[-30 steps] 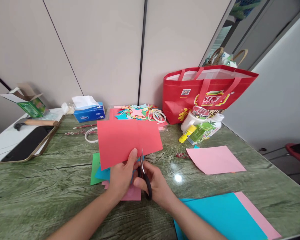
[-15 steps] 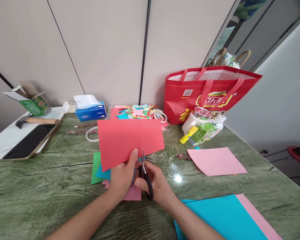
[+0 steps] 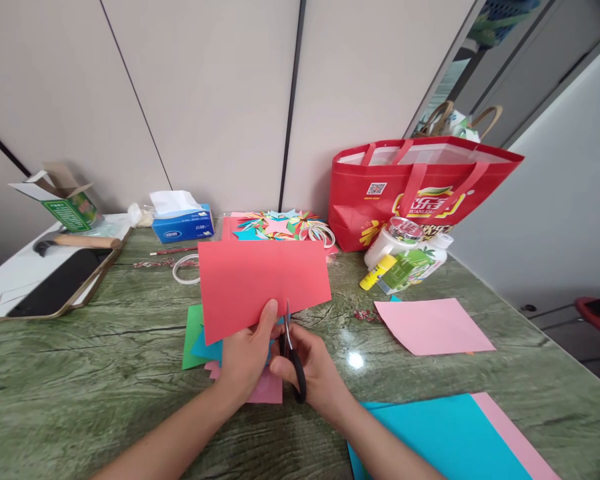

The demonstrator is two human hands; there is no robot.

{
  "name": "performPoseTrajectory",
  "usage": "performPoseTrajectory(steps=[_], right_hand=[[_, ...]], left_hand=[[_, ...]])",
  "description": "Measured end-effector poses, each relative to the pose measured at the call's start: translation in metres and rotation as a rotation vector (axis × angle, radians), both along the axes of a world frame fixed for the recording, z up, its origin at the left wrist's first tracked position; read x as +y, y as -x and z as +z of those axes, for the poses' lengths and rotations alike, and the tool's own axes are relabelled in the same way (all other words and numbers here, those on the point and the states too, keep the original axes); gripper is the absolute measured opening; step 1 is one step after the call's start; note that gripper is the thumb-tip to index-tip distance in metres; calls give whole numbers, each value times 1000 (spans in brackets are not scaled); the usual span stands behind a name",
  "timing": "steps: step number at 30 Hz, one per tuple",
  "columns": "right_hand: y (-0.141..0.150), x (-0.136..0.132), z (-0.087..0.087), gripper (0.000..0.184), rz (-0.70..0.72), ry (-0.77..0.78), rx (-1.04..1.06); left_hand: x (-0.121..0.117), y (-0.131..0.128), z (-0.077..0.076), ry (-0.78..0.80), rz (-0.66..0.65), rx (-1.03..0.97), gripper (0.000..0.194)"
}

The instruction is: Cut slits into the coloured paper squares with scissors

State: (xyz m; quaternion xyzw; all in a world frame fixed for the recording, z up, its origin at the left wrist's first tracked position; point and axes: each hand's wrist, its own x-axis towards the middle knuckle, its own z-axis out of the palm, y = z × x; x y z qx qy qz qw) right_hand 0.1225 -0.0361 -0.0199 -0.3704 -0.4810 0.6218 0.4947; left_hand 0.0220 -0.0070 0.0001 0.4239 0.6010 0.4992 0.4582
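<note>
A sheet of red paper (image 3: pixel 260 277) is held up over the middle of the table. My left hand (image 3: pixel 247 353) pinches its lower edge, thumb on the near face and fingers behind. My right hand (image 3: pixel 307 363) grips black-handled scissors (image 3: pixel 296 373), whose blades point up at the paper's lower edge, just right of my left thumb. Whether the blades have cut into the sheet cannot be made out. Beneath my hands lie a green sheet (image 3: pixel 193 337), blue paper (image 3: pixel 207 348) and pink paper (image 3: pixel 267 388), partly hidden by the hands and the red sheet.
Larger blue sheets (image 3: pixel 435 433) lie at front right, a pink sheet (image 3: pixel 437 327) behind them. A yellow glue stick (image 3: pixel 378 272) leans by a red bag (image 3: pixel 375 213). At the back are a tissue box (image 3: pixel 184 225), paper stars (image 3: pixel 277 227) and a tape roll (image 3: pixel 185 270).
The red paper appears slightly farther right in view. Both hands and the scissors keep nearly the same pose, and the background has shifted a little with the camera.
</note>
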Motion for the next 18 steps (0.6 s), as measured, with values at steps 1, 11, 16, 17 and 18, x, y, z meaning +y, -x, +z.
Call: performPoseTrajectory(steps=[1, 11, 16, 17, 18], right_hand=[[0, 0, 0, 38, 0, 0, 1], [1, 0, 3, 36, -9, -5, -12], [1, 0, 2, 34, -8, -4, -15], [1, 0, 2, 34, -8, -3, -13], [1, 0, 1, 34, -9, -1, -9]], left_hand=[[0, 0, -1, 9, -5, -10, 35], [-3, -2, 7, 32, 4, -59, 32], [-2, -2, 11, 10, -15, 29, 31], [-2, -2, 11, 4, -20, 40, 31], [-2, -2, 9, -3, -7, 57, 31]])
